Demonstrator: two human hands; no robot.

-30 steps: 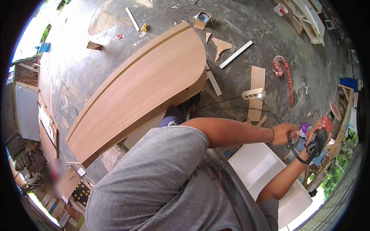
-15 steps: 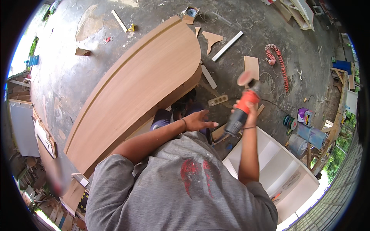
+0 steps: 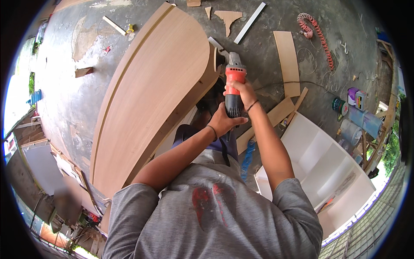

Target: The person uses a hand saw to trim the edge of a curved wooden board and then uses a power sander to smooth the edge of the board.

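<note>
A: What takes up most of the view?

B: A large curved wooden panel [image 3: 151, 95] with a light veneer lies across a grey concrete floor [image 3: 77, 77]. Its near end is hidden behind the person's grey-shirted shoulders, which fill the lower part of the view.

A: What else is large?

B: A white shelf unit [image 3: 327, 168] lies on the floor at the right, its far corner lost in the bent, dark rim. A loose plank [image 3: 287, 62] and pale offcuts lie beyond it, and a coiled red hose [image 3: 315, 32] sits near the top.

A: What do the hands hold?

B: A red and grey power tool [image 3: 233, 84], its front end at the panel's right edge. The working tip is hard to make out in shadow. The right hand [image 3: 245, 91] is wrapped around the red body, fingers closed over it. The left hand [image 3: 224, 123] grips the dark rear handle, fingers curled shut. A cord [image 3: 280, 83] trails to the right.
</note>
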